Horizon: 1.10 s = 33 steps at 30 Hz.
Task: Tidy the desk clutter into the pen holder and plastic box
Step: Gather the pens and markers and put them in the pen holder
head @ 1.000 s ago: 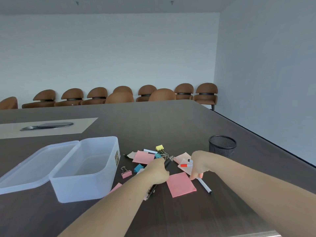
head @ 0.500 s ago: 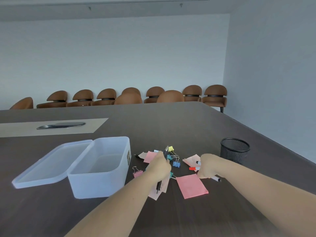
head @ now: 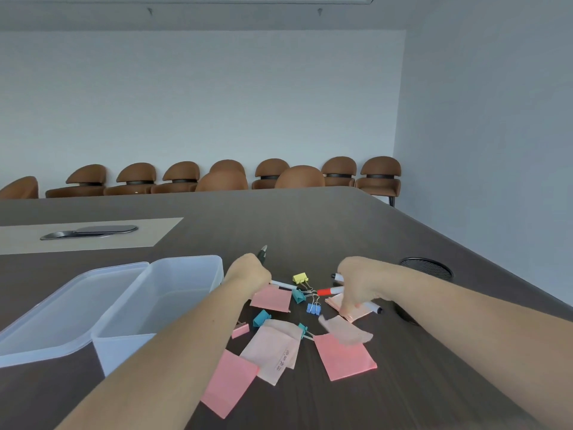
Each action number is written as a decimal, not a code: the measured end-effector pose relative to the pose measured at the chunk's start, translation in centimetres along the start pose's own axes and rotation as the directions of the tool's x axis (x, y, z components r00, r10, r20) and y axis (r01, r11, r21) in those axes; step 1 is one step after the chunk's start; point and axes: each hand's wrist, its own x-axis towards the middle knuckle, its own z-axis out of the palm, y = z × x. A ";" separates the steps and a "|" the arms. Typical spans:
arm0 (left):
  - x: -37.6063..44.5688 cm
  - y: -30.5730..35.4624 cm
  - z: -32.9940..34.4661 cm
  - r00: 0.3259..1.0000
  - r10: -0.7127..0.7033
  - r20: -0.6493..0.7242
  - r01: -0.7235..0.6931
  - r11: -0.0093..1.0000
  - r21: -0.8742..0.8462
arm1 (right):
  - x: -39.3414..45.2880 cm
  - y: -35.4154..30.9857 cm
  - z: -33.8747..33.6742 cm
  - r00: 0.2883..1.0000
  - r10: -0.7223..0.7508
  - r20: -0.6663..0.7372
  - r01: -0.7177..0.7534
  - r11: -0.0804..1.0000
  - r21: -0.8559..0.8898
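The left hand point(head: 248, 271) is curled around a black pen point(head: 263, 253), just right of the clear box point(head: 161, 302). The right hand point(head: 353, 280) grips a red marker point(head: 330, 290), fingertips point(head: 348, 307) on a pink note point(head: 350, 310), near the mesh holder point(head: 426, 268) further right.

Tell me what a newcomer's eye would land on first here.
First, the two bare forearms reaching into a scatter of pink sticky notes and coloured binder clips on the dark table. The left hand grips a dark pen pointing up; the right hand holds markers, one red-capped. At left sits the open plastic box; the mesh pen holder stands behind the right arm.
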 end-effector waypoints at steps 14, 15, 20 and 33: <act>4.5 -2.5 2.5 0.983 -0.147 0.109 0.113 0.957 0.267 | 9.7 -4.7 1.2 0.989 -0.111 -0.101 0.117 0.991 0.057; 4.8 -2.6 2.7 0.988 -0.122 0.097 0.091 0.957 0.276 | 10.1 -4.9 1.2 0.988 -0.118 -0.104 0.123 0.991 0.049; 5.7 -2.7 3.3 0.997 0.002 0.077 -0.029 0.937 0.348 | 12.3 -5.2 2.2 0.985 -0.126 -0.120 0.136 0.988 0.072; 6.5 -2.3 3.9 0.963 0.116 0.243 -0.215 0.875 0.434 | 14.1 -5.5 3.0 0.985 -0.112 -0.132 0.131 0.982 0.140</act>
